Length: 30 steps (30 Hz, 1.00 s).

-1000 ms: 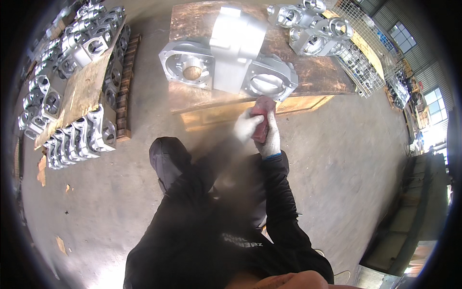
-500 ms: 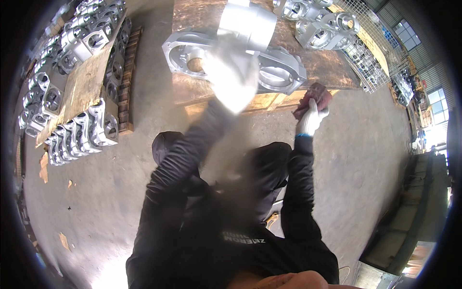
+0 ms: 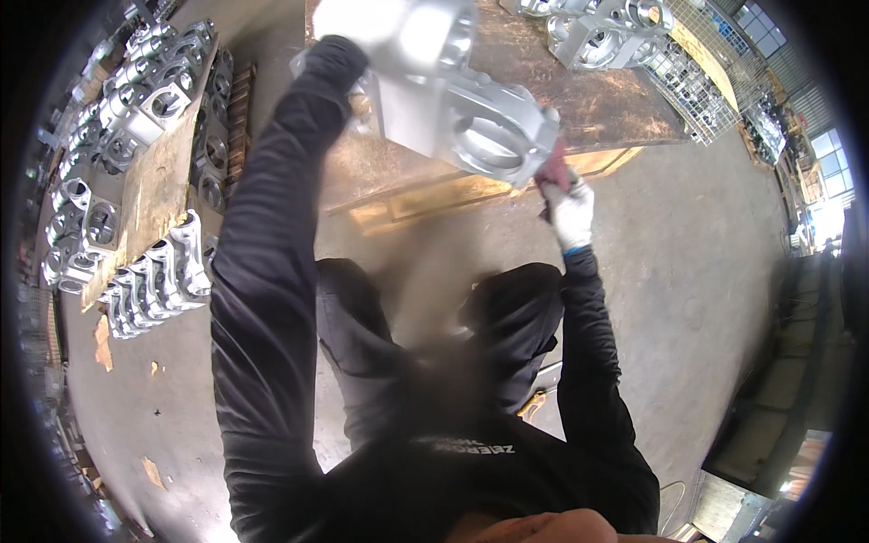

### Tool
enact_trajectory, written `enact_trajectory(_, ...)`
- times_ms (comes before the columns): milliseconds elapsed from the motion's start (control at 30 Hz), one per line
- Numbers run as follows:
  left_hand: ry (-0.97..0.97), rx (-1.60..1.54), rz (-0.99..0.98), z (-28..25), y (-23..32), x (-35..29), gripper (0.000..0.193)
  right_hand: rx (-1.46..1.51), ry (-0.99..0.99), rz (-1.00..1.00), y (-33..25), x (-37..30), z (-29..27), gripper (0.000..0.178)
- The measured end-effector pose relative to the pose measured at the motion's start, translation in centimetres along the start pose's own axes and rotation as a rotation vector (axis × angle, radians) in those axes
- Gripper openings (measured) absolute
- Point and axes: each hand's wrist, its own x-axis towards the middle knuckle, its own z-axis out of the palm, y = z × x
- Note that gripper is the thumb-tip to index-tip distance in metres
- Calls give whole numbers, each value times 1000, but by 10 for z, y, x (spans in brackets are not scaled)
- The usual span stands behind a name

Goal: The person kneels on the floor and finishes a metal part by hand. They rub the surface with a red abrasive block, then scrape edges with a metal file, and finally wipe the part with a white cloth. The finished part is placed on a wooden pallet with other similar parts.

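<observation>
A large silver metal casting [image 3: 412, 113], with a round barrel and ringed openings, sits tilted over the near edge of a wooden board [image 3: 597, 127]. My right hand [image 3: 573, 215], in a white glove, is closed around a dark red cloth [image 3: 553, 172]. That cloth is against the casting's right end. My left arm reaches across to the far left side of the same casting. There, my left hand [image 3: 356, 20] is washed out by glare against the bright metal, and its fingers cannot be made out.
More silver castings [image 3: 602, 41] stand at the board's back right, beside a wire mesh basket [image 3: 697, 109]. On the left, a pallet stack holds several rows of castings [image 3: 163, 271] around a plywood sheet [image 3: 149, 195]. Cardboard scraps [image 3: 103, 344] lie on the concrete floor.
The casting has turned, its barrel shifting left and its right end nearer me. My left hand has moved from its middle to the far left. My right hand brought the cloth against it.
</observation>
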Motion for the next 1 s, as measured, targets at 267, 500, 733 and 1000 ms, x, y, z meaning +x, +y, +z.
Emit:
enact_trajectory(267,-189,-156,-104,-49,-47,48,46,-1190,-66,-1095,20,-53,48,60)
enact_trajectory(500,-150,-228,-93,-38,-60,48,42,-816,176,-1011,45,-64,99,67)
enact_trajectory(733,-75,-207,-39,-40,-46,39,47,-76,-158,-64,26,-81,89,34)
enact_trajectory(1000,-160,-363,-97,-45,-42,26,35,-723,78,-584,47,-55,92,39)
